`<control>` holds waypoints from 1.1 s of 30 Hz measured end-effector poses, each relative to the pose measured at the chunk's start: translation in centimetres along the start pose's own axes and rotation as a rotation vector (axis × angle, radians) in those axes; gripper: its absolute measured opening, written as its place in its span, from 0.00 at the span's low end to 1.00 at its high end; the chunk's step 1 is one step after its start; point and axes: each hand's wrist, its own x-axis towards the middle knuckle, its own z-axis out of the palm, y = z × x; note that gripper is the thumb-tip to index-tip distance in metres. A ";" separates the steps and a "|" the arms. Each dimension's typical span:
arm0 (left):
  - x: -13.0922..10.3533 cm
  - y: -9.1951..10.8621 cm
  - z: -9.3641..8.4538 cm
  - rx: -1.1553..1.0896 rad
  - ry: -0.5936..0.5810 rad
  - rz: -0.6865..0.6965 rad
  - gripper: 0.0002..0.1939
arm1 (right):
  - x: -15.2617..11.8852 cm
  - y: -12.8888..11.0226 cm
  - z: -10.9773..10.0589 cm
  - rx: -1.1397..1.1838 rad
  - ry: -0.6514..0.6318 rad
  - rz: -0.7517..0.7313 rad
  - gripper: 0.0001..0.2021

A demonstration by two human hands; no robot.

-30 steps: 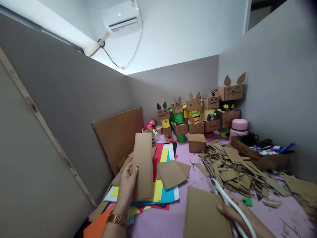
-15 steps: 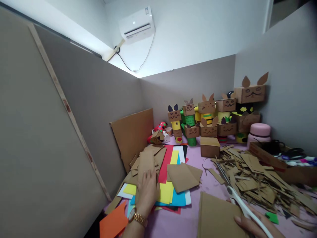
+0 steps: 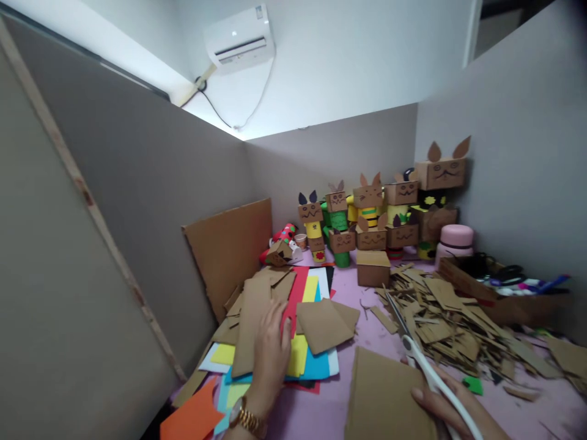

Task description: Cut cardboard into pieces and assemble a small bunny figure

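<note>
My left hand (image 3: pixel 271 345), a gold watch (image 3: pixel 247 417) at its wrist, reaches over the table with fingers stretched out and somewhat spread. It lies along the right edge of a long brown cardboard strip (image 3: pixel 251 324), on the sheets of coloured paper (image 3: pixel 300 356). Whether it presses on the strip I cannot tell. At the lower right, my right hand (image 3: pixel 443 397) is closed round white-handled scissors (image 3: pixel 413 352), their blades pointing away toward the scrap heap. Its thumb is at the right side of a cardboard stack (image 3: pixel 380 394). Square cardboard pieces (image 3: pixel 326 326) lie between the hands.
Cardboard scraps (image 3: pixel 440 321) are heaped at the right, before an open box (image 3: pixel 495 299) of pens and tools. Behind stand several cardboard animal figures (image 3: pixel 369 195), a small closed box (image 3: pixel 373 269) and a pink flask (image 3: pixel 455 243). A large cardboard sheet (image 3: pixel 232 256) leans on the left partition.
The view has turned slightly to the right. My left hand has shifted off the middle of the cardboard strip to its right side. My right hand still grips the scissors.
</note>
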 end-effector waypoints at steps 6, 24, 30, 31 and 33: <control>-5.1 5.6 4.3 -1.266 -0.635 -0.075 0.31 | -0.1 -0.3 0.8 0.060 0.022 -0.209 0.26; -6.2 6.7 5.3 -1.379 -0.630 -0.558 0.27 | -0.6 -1.3 1.6 -0.201 0.026 -0.291 0.26; -4.9 6.8 3.5 -1.388 -0.248 -0.627 0.27 | -1.2 -1.3 0.8 -0.437 -0.060 -0.335 0.26; -4.7 6.9 3.1 -1.419 -0.208 -0.648 0.27 | -1.2 -1.3 0.6 -0.501 -0.061 -0.348 0.25; -4.3 6.9 2.5 -1.485 -0.154 -0.688 0.26 | -1.4 -1.3 0.5 -0.653 -0.053 -0.362 0.24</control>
